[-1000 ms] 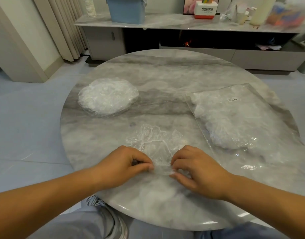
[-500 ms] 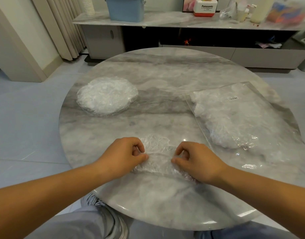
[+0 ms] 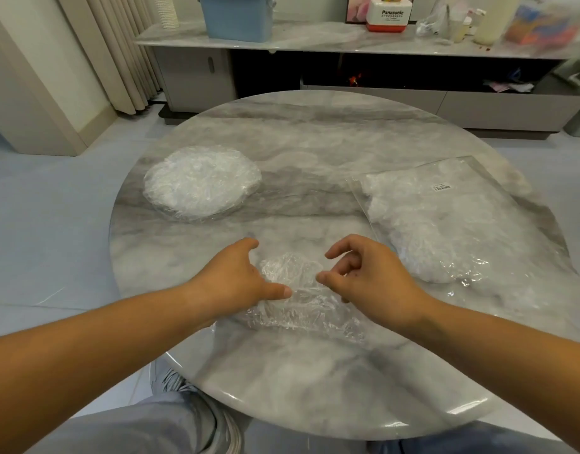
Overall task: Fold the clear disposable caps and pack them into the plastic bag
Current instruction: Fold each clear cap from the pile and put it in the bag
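The clear cap (image 3: 293, 286) lies crumpled on the desk (image 3: 314, 142) between left hand (image 3: 236, 283) and right hand (image 3: 373, 283), fingers (image 3: 339, 250) loose, gripping nothing. Flimsy, slippery film, I'd say; pinch its gathered rim.

Soft, even indoor light with no hard shadows. Glare streaks the round grey marble counter (image 3: 314, 132) at five o'clock. Edges bend outward, and the colourful shelf clutter (image 3: 541, 31) at one o'clock is blurred.

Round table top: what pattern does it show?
The round table top shows grey-and-white marble veining; head view.
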A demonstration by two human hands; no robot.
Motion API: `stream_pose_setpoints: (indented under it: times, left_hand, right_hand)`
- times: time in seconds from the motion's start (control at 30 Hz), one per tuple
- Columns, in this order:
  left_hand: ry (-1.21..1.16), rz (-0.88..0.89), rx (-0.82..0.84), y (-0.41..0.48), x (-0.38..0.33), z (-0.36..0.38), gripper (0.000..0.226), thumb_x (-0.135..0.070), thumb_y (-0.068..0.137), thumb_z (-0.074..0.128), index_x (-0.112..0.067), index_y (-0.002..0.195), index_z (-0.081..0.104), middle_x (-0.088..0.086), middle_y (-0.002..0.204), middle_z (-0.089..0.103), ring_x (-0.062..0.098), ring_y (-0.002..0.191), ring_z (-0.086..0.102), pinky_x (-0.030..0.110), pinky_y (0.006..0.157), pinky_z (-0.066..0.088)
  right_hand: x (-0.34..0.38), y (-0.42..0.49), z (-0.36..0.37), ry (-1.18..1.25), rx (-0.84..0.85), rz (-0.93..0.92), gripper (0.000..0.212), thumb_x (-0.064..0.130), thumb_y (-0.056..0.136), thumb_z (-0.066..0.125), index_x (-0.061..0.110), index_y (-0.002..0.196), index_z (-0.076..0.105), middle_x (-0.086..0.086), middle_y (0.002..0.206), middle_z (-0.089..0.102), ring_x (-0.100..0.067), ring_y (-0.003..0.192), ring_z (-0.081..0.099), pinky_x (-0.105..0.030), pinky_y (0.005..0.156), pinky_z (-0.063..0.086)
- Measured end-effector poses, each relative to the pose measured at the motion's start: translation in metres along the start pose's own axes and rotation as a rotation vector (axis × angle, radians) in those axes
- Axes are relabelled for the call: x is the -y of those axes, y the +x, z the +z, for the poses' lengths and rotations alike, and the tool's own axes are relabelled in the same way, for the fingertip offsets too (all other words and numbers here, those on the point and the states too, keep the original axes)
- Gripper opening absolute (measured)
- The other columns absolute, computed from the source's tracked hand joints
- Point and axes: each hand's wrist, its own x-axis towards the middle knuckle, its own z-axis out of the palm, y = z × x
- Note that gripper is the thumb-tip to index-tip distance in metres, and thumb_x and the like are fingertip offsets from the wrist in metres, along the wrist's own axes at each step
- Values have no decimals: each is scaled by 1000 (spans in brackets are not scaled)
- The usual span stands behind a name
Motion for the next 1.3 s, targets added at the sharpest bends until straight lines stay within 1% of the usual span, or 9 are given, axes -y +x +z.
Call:
stream_pose_setpoints:
  times: [0.1,0.27,0.4,0.63,0.87,1.0,1.1,1.2,1.3]
  left_hand:
    - [-198,-77,62,-3,-2,6,92,-29,88,78,-21,158,19,6,80,77,12,58,64,26,50,48]
    - [-595,-197,185,-2,-1,6,80,-19,97,67,-24,158,15,25,105,72,31,89,75,45,76,62]
    - [-674,-266,242,1,4,0,39,-31,99,61,-11,131,53,26,107,73,35,99,73,53,85,60]
    - [-737,-266,285,9,13,-7,42,-46,101,52,-7,86,60,27,110,72,37,103,72,51,83,60]
    - [-511,-122,254,8,18,-2,21,-16,92,72,2,86,63,27,94,73,31,84,74,43,79,63]
    - [-348,-35,276,5,18,2,19,-2,79,83,3,82,64,24,80,72,27,72,72,32,70,63]
    - [-258,20,260,4,17,5,22,3,76,84,3,86,65,13,63,62,24,64,69,29,63,61]
    - [-219,49,237,2,17,7,27,6,76,83,7,97,65,13,66,62,22,61,67,26,60,58]
    - [-183,78,217,0,16,8,28,9,76,81,3,100,67,6,65,64,13,53,64,23,57,56]
  right_hand:
    - [8,-2,5,408,128,167,22,14,96,68,11,115,58,-11,86,77,-18,65,70,-26,50,50]
    - [5,4,6,707,232,452,34,14,101,61,4,130,45,-30,104,71,-37,83,75,-37,62,61]
    - [-6,8,4,832,260,556,37,31,102,59,18,133,46,-31,108,71,-44,95,73,-43,72,63]
    - [-14,8,-4,876,285,545,48,44,101,54,-2,112,63,-31,112,71,-43,102,72,-47,86,58]
    - [-17,1,-3,562,208,363,52,44,103,52,-4,89,68,-25,92,75,-37,86,75,-44,79,60]
    - [-13,-6,0,319,11,67,35,36,100,59,7,82,68,-7,84,73,-29,73,70,-48,69,61]
    - [-8,-12,4,233,61,-150,21,43,96,61,24,95,72,9,99,70,-17,91,68,-32,74,59]
    - [-11,-22,9,-95,185,-362,38,60,88,50,34,107,70,22,112,64,-3,115,56,-18,94,46]
    - [-22,-32,15,-325,230,-595,34,53,94,54,30,114,70,19,116,65,-2,124,53,-28,106,39]
